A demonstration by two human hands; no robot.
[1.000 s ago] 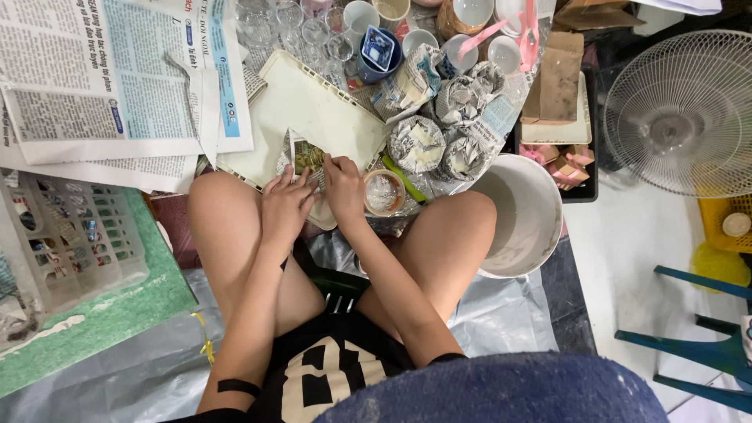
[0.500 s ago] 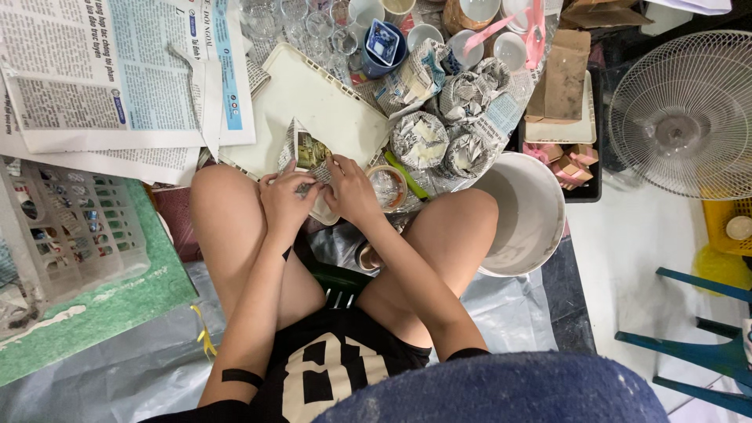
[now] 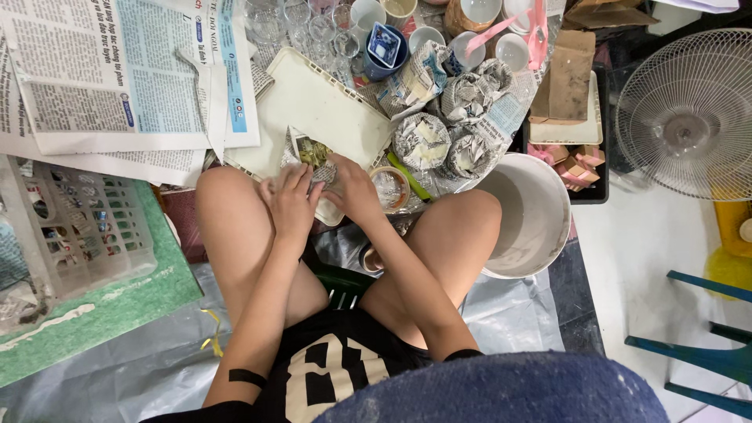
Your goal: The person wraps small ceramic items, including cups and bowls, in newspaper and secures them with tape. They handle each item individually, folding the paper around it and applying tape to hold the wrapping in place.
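Observation:
Both of my hands work on one small object wrapped in newspaper (image 3: pixel 312 159), held between my knees above the floor. My left hand (image 3: pixel 288 200) presses on its left side and holds the paper. My right hand (image 3: pixel 349 188) grips its right side. A white tray (image 3: pixel 319 110) lies just beyond them. What is inside the paper is hidden, apart from a green patch at the top.
Several newspaper-wrapped bundles (image 3: pixel 423 141) sit ahead, with cups and glasses (image 3: pixel 368 23) behind. A tape roll (image 3: pixel 389 188) lies by my right hand. Newspaper sheets (image 3: pixel 117 78) and a plastic basket (image 3: pixel 70 227) are left, a white bucket (image 3: pixel 540 219) and a fan (image 3: pixel 689 110) right.
My hands have drawn slightly closer together over the paper-wrapped object, with the right hand shifted more over its top. The view has tilted down a little.

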